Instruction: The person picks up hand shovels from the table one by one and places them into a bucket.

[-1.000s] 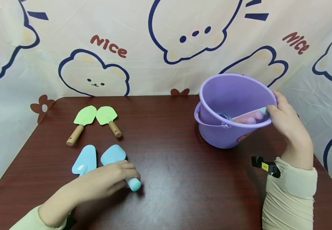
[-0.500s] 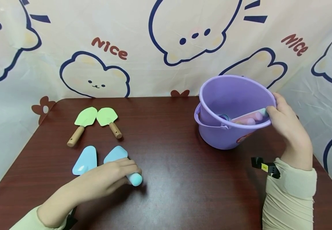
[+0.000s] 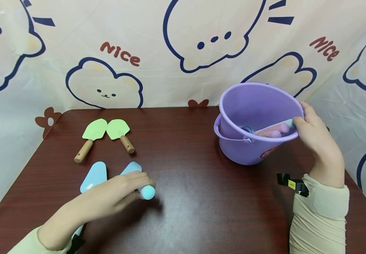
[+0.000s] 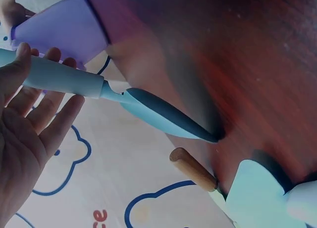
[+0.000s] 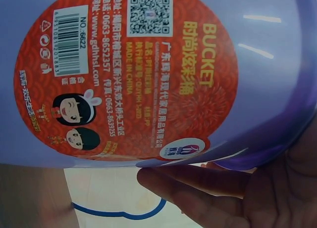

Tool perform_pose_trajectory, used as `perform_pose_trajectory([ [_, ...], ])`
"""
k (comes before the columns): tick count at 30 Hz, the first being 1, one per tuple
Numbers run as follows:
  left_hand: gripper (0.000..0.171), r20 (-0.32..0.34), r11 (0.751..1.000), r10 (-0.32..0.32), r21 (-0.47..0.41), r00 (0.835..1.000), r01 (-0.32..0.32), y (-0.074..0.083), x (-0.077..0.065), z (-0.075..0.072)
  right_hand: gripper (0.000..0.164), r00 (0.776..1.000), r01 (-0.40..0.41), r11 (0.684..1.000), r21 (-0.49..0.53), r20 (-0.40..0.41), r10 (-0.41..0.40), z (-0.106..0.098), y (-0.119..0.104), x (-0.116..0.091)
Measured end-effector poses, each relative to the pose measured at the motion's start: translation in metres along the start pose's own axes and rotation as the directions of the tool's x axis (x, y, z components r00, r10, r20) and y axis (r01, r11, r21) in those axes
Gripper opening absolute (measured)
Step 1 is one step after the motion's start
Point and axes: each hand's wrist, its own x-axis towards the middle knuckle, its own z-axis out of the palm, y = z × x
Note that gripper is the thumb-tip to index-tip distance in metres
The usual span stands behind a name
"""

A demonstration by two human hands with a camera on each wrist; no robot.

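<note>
My left hand (image 3: 119, 192) grips a light-blue toy trowel by its handle. In the left wrist view the thumb and fingers lie around this trowel's handle (image 4: 64, 77). Its blade slopes down, with the tip at or just above the tabletop; contact is unclear. Partly behind my left forearm lies a second blue trowel (image 3: 95, 175). At the right, my right hand (image 3: 317, 141) holds the rim of a purple bucket (image 3: 243, 151), thumb inside. The bucket tilts toward me. Pink handles (image 3: 273, 131) and a teal end show inside it; their lower parts are hidden.
Two green trowels (image 3: 95, 128) with wooden handles lie at the back left of the dark wooden table (image 3: 183, 218). A printed curtain (image 3: 157, 81) stands behind the table and along its sides. The bucket's handle (image 3: 230, 137) hangs down its left side.
My left hand has lifted the trowel's handle, so its round end now faces me more and less of the blade shows. The right hand and bucket stay in place.
</note>
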Motion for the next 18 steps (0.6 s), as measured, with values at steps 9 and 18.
perform_pose_trajectory([
  [9, 0.01, -0.024, 0.999, 0.014, -0.029, 1.0, -0.015, 0.002, 0.004, -0.003, 0.062, 1.0, -0.007, 1.0, 0.001, 0.008, 0.007, 0.0, 0.0, -0.001],
  [18, 0.018, -0.021, 0.996, -0.011, -0.094, 1.0, 0.009, 0.001, 0.012, -0.006, 0.062, 1.0, -0.001, 1.0, -0.008, 0.006, 0.001, 0.0, -0.001, -0.001],
])
